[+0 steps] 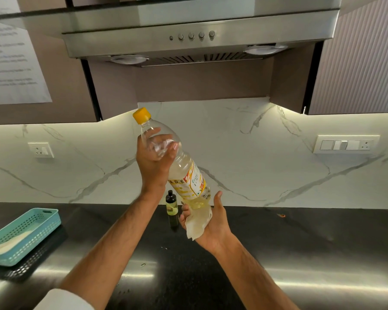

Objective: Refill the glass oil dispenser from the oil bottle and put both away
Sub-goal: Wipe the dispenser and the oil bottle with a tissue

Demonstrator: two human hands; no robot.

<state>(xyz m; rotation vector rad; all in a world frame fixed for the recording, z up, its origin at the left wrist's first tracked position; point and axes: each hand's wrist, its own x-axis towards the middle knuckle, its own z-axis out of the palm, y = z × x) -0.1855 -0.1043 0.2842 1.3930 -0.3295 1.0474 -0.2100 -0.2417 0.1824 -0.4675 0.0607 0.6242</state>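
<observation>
Above a dark kitchen counter (278,253), left hand (154,163) gripping the shoulder of a tilted, yellow-capped oil bottle (184,171), right hand (211,222) holding a cloth (198,222) against its base, small dark dispenser (171,208) standing on the counter just behind, teal basket (23,236) at left.

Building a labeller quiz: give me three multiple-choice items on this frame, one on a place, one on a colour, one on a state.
1. Where does the glass oil dispenser stand?
A. in the teal basket
B. on the dark counter, by the backsplash
C. in the right hand

2. What colour is the oil bottle cap?
A. yellow
B. red
C. black

3. How is the oil bottle held?
A. lying flat on the counter
B. tilted, left hand round its upper part, right hand under its base with a cloth
C. upside down, pouring

Answers: 1 B, it stands on the counter behind the hands, the teal basket far to the left. 2 A, the cap is yellow. 3 B, both hands hold it, capped, neck up-left.
</observation>
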